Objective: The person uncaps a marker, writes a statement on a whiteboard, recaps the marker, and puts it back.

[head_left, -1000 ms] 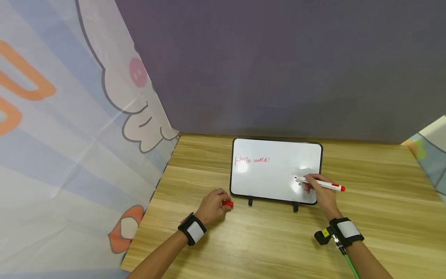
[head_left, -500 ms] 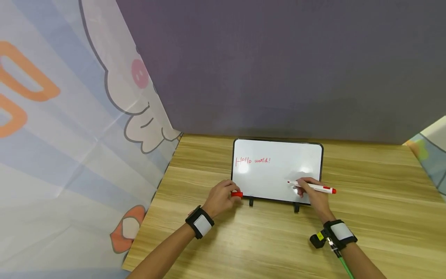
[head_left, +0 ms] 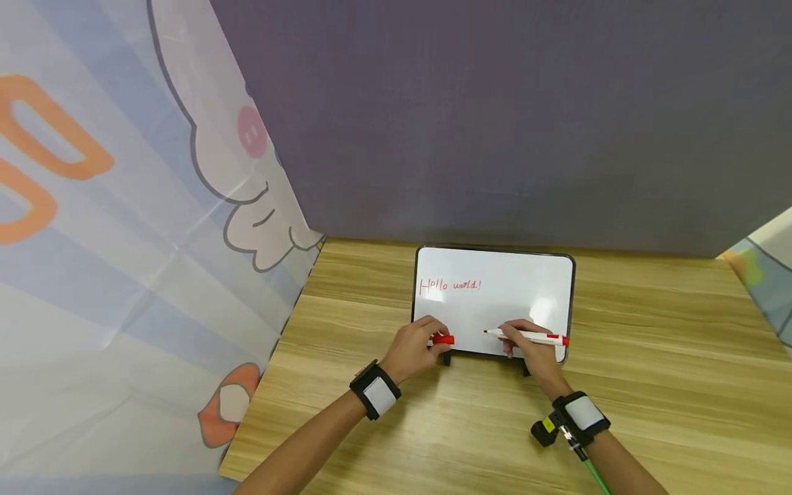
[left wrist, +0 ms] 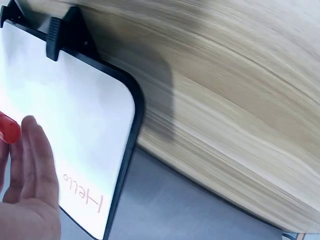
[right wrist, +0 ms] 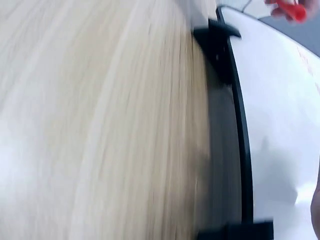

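My left hand [head_left: 411,350] pinches a red marker cap [head_left: 444,339] in front of the whiteboard's lower left part. In the left wrist view the cap [left wrist: 9,129] shows at the left edge beside my fingers [left wrist: 44,162]. A white marker [head_left: 538,337] with a red end is held in my right hand [head_left: 537,357], its uncapped red tip pointing left toward the cap, a short gap between them. Behind both hands stands a small black-framed whiteboard [head_left: 495,282] with "Hello world!" [head_left: 450,285] in red. Only a sliver of my right hand shows in the right wrist view.
Black feet [head_left: 447,358] prop the whiteboard on the wood-grain table [head_left: 470,419]. A dark grey panel [head_left: 495,124] rises behind the table, and a printed cartoon sheet [head_left: 155,275] hangs along the left side. A green cable [head_left: 595,474] trails from the right wrist strap.
My left hand has moved right with the cap, from beside the whiteboard to in front of it. My right hand has moved left and slightly down with the marker, narrowing the gap.
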Tool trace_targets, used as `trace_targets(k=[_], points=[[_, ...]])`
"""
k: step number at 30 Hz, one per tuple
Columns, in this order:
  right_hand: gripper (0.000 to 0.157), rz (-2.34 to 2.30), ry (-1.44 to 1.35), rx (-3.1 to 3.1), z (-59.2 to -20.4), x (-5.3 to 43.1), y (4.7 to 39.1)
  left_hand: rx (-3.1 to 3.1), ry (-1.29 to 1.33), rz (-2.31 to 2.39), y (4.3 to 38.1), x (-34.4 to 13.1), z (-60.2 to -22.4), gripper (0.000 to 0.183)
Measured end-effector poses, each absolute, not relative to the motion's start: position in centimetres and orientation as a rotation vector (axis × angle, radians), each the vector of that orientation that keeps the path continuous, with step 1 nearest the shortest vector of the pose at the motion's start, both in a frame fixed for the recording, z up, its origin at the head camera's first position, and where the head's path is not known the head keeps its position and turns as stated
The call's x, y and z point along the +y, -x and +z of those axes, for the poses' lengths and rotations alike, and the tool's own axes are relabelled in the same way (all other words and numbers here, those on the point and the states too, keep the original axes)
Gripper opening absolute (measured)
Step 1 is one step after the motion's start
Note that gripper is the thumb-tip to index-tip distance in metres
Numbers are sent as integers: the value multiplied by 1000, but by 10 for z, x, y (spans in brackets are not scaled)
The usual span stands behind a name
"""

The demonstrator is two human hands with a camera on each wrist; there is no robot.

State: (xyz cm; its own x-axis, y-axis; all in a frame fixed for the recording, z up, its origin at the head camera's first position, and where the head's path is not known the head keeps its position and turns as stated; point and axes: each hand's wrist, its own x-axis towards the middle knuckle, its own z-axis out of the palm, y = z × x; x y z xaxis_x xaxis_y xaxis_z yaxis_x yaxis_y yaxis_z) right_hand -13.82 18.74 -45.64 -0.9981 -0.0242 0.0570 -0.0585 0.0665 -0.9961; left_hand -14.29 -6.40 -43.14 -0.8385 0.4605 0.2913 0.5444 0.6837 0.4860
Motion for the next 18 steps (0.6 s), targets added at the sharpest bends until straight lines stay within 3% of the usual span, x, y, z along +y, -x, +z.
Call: trace_targets(k=[18], points=[[29, 2259, -256, -2279, -460, 155, 134, -2786, 796, -830, 144, -52, -429, 16]])
